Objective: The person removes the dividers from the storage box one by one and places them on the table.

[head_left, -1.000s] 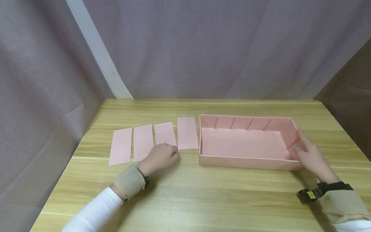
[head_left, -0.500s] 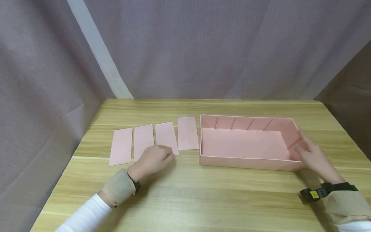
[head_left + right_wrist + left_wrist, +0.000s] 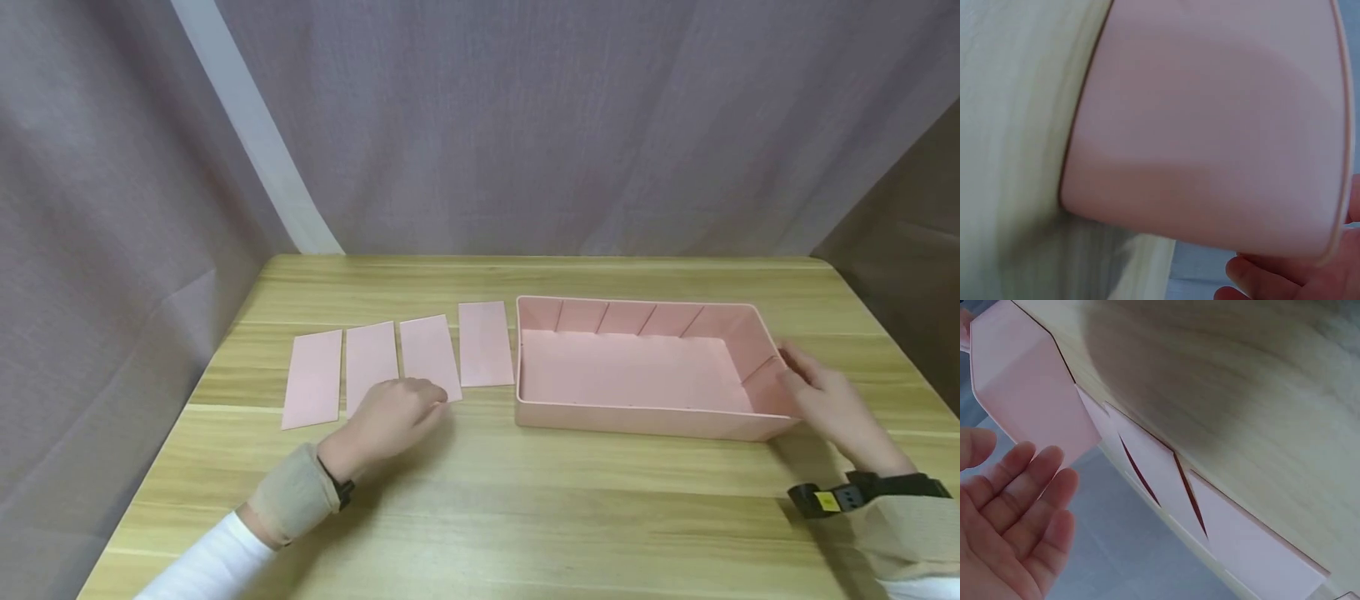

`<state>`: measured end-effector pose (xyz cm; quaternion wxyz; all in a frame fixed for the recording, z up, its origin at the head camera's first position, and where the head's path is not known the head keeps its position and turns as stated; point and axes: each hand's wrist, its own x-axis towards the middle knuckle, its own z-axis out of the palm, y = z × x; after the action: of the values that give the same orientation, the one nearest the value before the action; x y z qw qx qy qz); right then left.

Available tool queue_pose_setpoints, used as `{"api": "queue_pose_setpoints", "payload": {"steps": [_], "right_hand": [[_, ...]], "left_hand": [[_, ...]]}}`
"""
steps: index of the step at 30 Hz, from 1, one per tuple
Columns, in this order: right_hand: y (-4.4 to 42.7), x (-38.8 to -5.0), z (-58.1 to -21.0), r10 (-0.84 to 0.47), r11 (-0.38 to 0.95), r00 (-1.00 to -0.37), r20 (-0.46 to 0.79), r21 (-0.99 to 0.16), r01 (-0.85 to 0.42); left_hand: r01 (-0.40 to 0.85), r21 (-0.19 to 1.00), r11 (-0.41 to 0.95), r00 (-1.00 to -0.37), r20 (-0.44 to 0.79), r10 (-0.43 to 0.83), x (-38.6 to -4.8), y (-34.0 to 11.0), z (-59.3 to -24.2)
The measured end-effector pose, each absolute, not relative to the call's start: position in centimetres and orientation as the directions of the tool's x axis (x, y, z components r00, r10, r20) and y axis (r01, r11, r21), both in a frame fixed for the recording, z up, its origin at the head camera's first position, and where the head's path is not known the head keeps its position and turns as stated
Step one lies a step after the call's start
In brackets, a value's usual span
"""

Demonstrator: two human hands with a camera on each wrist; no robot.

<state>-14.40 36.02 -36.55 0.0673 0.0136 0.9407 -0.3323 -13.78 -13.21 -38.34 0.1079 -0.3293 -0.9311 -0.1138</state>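
Observation:
A long pink open-topped box (image 3: 645, 422) with grooved inner walls stands on the table. My right hand (image 3: 843, 417) is at its right end, by the rim, thumb apart from the fingers; whether it touches the wall is unclear. In the right wrist view, the box's outer wall (image 3: 1210, 125) covers part of that hand. Several flat pink panels lie in a row left of the box. My left hand (image 3: 393, 417) hovers over the near ends of the second panel (image 3: 371, 354) and third panel (image 3: 427, 346), fingers loosely bent, nothing held in the left wrist view.
At the left of the row lies another panel (image 3: 313, 379). The panel nearest the box (image 3: 485, 346) lies almost against its left wall. The wooden table (image 3: 562, 517) ends at a grey curtain (image 3: 525, 125) behind and on the sides.
My left hand has drawn back left and toward me, uncovering more of the third panel. My right hand has shifted right, its thumb coming out from inside the box. Box and panels stay put.

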Motion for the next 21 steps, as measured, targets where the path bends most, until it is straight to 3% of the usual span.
{"api": "queue_pose_setpoints", "payload": {"steps": [8,21], "right_hand": [[34.5,-13.9,-35.2,-0.035,0.809,-0.998,-0.057,-0.588,0.006],[30.2,-12.2,-33.7,-0.173,0.79,-0.966,0.193,-0.559,-0.253]], "left_hand": [[0.697,0.101,0.71,-0.694,0.346,0.632,-13.3,-13.1,-38.0],[0.707,0.101,0.7,-0.685,0.342,0.643,-12.6,-12.7,-36.8]]}}
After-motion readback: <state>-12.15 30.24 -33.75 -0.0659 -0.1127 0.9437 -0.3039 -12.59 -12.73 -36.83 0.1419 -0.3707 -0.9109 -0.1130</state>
